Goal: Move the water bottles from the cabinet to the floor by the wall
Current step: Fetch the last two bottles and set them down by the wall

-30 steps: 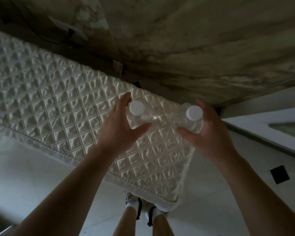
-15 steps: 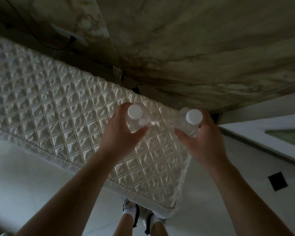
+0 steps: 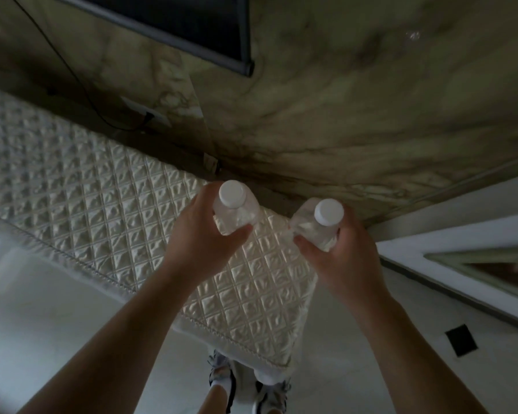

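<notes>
Two clear water bottles with white caps are held up in front of me, seen from above. My left hand [image 3: 201,234] grips the left bottle [image 3: 235,209] round its body. My right hand [image 3: 344,252] grips the right bottle [image 3: 317,225], which tilts a little to the left. Both bottles hang above the far right end of a white quilted mattress [image 3: 102,210], close to the marble wall [image 3: 356,115]. The lower parts of both bottles are hidden by my fingers.
The mattress lies on the pale floor [image 3: 36,324] along the wall. A dark screen [image 3: 192,22] hangs on the wall above, with a cable and a socket [image 3: 145,112] below it. A white ledge [image 3: 461,264] runs at the right; my feet [image 3: 245,380] stand at the mattress corner.
The view has tilted up, so the dark screen now shows. Both hands, each with its bottle, have moved slightly forward toward the wall.
</notes>
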